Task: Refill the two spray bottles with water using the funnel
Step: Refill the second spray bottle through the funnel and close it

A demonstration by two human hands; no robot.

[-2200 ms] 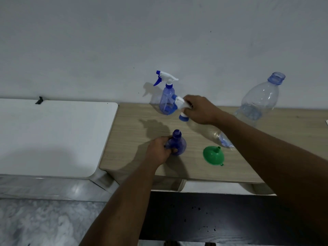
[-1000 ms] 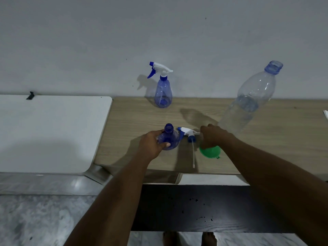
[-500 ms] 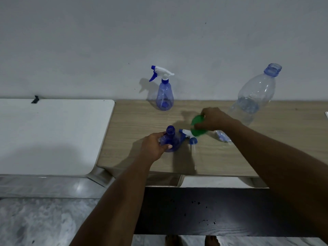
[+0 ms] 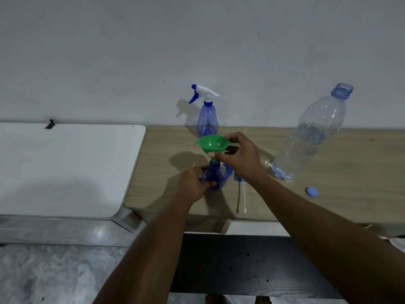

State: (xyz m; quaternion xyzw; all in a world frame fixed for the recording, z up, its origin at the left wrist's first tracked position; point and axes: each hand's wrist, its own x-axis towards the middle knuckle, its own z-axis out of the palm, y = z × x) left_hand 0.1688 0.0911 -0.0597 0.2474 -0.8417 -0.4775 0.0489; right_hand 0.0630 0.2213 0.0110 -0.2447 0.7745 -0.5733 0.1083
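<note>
My left hand grips an open blue spray bottle standing near the front of the wooden table. My right hand holds a green funnel upright, with its spout in the bottle's neck. The bottle's removed spray head lies on the table just right of it, its white tube pointing toward the front edge. A second blue spray bottle with its white trigger head on stands at the back by the wall. A large clear water bottle, uncapped and partly filled, stands at the right.
A small blue cap lies on the table in front of the water bottle. A white table adjoins the wooden one on the left. A dark surface lies below the front edge, and grey wall stands behind.
My right hand set the spray head down beside the open bottle, picked up the green funnel from the table and brought it upright over the bottle's neck. My left hand kept hold of the bottle.
</note>
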